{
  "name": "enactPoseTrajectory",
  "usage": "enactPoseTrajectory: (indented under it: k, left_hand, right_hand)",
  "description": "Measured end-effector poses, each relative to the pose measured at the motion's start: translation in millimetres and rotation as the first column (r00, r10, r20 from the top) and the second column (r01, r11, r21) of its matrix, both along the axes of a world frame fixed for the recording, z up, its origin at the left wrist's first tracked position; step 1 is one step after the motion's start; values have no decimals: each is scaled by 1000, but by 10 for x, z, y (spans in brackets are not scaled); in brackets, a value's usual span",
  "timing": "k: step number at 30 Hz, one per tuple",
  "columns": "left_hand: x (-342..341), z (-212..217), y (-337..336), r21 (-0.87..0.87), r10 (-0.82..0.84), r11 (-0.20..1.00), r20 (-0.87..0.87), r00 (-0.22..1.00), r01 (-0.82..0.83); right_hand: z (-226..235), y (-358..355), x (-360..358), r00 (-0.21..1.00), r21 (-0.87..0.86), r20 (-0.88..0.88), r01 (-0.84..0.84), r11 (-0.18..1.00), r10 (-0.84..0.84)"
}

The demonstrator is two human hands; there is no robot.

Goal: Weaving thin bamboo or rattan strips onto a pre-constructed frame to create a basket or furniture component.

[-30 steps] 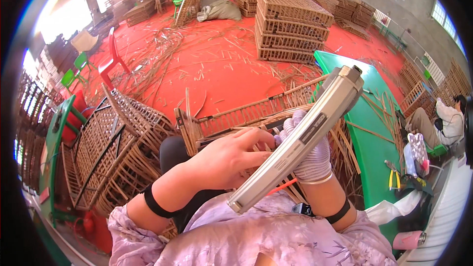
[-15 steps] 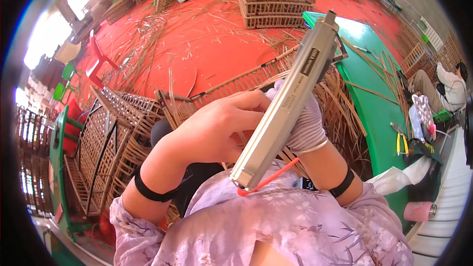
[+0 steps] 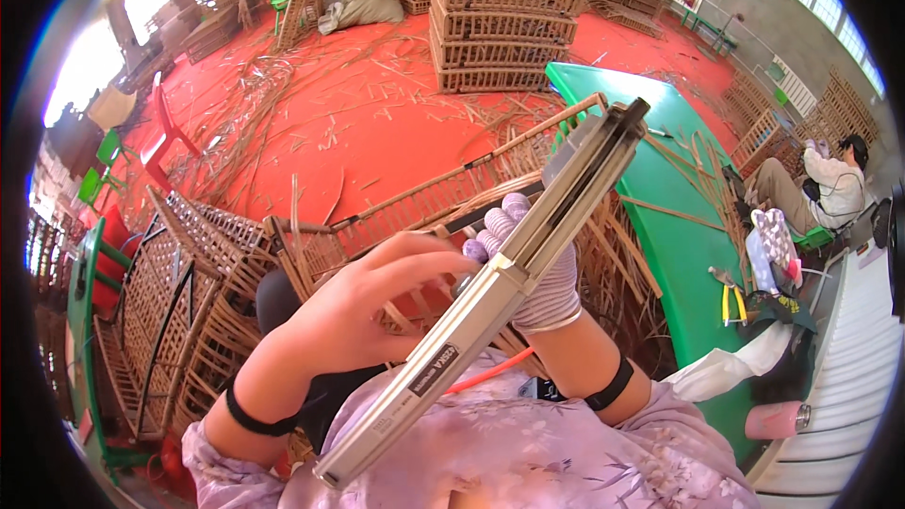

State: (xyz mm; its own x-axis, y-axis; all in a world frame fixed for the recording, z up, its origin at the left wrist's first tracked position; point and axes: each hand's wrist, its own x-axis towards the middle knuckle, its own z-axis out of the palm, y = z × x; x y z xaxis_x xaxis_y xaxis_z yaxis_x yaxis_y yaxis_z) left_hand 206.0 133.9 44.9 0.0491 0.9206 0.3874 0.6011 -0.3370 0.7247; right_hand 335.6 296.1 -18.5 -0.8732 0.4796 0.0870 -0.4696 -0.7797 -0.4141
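Observation:
A pneumatic stapler (image 3: pixel 485 297) with a long silvery magazine lies diagonally across my front. Its magazine is slid apart, baring a dark channel at the upper right end. My right hand (image 3: pixel 551 297), in a grey-white knitted glove, grips the tool from beneath; the palm side is hidden. Bare and curved, my left hand (image 3: pixel 363 297) is at the stapler's left side, fingers and thumb apart, with the index fingertip by the tool. An orange-red hose (image 3: pixel 485 372) runs under the magazine. Beyond my hands is a woven bamboo crate frame (image 3: pixel 415 203).
A green table (image 3: pixel 665 245) at right bears bamboo strips and yellow-handled pliers (image 3: pixel 729 302). A pink bottle (image 3: pixel 775 420) is at lower right. Woven crates (image 3: pixel 203 302) stand at left, stacked crates (image 3: pixel 504 28) ahead. Strips litter the red floor (image 3: pixel 349 123). Another person (image 3: pixel 830 188) sits at right.
The stapler has turned, and its magazine has slid open, with one part pushed out toward the lower left. My left hand has moved a little left and down. The view has tilted up.

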Motion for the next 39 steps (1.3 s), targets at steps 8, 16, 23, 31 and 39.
enactPoseTrajectory:
  k: [8,16,23,31,39]
  left_hand:
    - [-19,262,-842,-429,-38,818,625,780,383]
    - [228,877,-819,-337,355,865,-112,928,-372]
    - [155,1465,-101,-326,313,895,-30,949,-306]
    - [-148,1235,-415,-134,149,973,-263,953,-189]
    - [-352,876,-987,-392,164,872,-328,930,-292]
  right_hand:
    - [-94,317,-23,924,-34,-381,-50,998,33]
    - [-133,337,12,997,-68,-57,40,997,-44]
    - [-155,282,2,993,-213,-94,-95,972,76]
    - [-411,284,26,899,-7,-35,-438,899,438]
    - [-708,50,46,761,16,183,-636,772,623]
